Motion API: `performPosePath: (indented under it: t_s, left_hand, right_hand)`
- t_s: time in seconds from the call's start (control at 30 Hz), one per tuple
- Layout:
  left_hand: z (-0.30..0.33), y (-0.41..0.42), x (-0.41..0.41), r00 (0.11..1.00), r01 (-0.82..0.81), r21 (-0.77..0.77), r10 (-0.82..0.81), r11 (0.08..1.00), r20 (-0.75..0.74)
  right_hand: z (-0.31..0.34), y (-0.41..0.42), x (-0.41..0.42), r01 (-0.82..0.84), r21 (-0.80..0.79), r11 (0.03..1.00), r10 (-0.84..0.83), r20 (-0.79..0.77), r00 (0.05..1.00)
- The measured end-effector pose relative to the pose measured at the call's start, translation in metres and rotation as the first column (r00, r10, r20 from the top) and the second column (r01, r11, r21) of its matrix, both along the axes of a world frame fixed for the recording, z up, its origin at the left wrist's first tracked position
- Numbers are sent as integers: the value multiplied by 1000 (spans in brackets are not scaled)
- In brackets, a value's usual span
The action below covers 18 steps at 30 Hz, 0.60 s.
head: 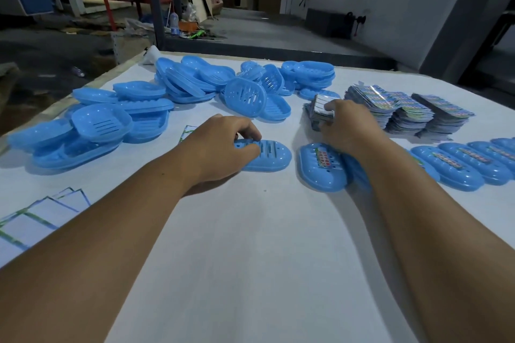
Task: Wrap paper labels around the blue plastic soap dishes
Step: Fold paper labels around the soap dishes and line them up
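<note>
A bare blue soap dish [271, 154] lies flat in the middle of the white table [250, 245]. My left hand [220, 145] grips its left end, fingers curled over the slotted top. My right hand [345, 125] reaches to the nearest stack of paper labels [320, 111] and pinches the top label, lifting its edge. Just below that hand lies a wrapped dish [320, 166] with a printed label around its middle.
Loose unwrapped dishes [245, 83] are heaped across the back and left of the table. More label stacks [409, 111] stand at the right. A row of wrapped dishes [459, 164] runs along the right edge. White sheets [41, 217] lie at the left front.
</note>
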State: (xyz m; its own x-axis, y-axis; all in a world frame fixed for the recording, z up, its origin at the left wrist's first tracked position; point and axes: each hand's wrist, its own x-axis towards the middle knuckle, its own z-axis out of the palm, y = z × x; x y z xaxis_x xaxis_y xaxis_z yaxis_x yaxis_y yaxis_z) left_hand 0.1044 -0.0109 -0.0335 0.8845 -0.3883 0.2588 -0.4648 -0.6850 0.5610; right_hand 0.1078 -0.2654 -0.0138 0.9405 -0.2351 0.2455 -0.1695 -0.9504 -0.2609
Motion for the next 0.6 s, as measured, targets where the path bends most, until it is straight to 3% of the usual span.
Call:
performPosePath:
  t_s: [0.23,0.6]
  left_hand:
    - [-2,-2,3,999,-4,11,4,1000,35]
    - [-2,-1,2,999,-12,18,11,1000,36]
  right_hand:
    - [-5,-2,7,56,-55,997,-53,56,997]
    - [0,2,1,189,47,981,-194,165,967]
